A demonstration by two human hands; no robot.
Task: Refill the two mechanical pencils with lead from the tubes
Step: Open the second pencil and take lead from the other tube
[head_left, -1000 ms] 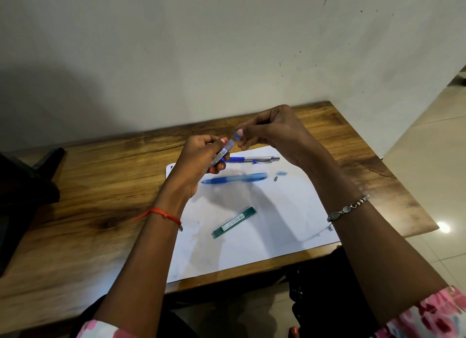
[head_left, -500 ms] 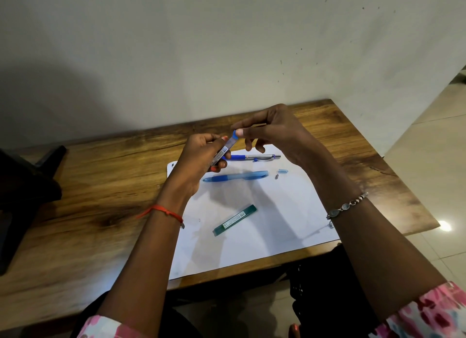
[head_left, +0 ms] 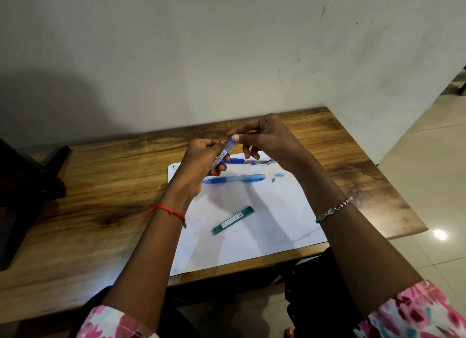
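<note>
A wooden desk [head_left: 100,186] carries a white paper sheet [head_left: 264,224], the landmark here. Above the sheet's far left corner, the left hand [head_left: 201,161] has its grip closed around a clear lead tube [head_left: 223,154], tilted up; the right hand [head_left: 267,138] pinches the tube's blue cap [head_left: 231,139]. On the sheet's far edge lies a blue-and-silver pencil [head_left: 254,161], just nearer a blue pencil [head_left: 234,179], and mid-sheet a green lead tube [head_left: 232,221]. Right of the blue pencil sit its small cap [head_left: 279,174] and a tiny piece [head_left: 273,179].
</note>
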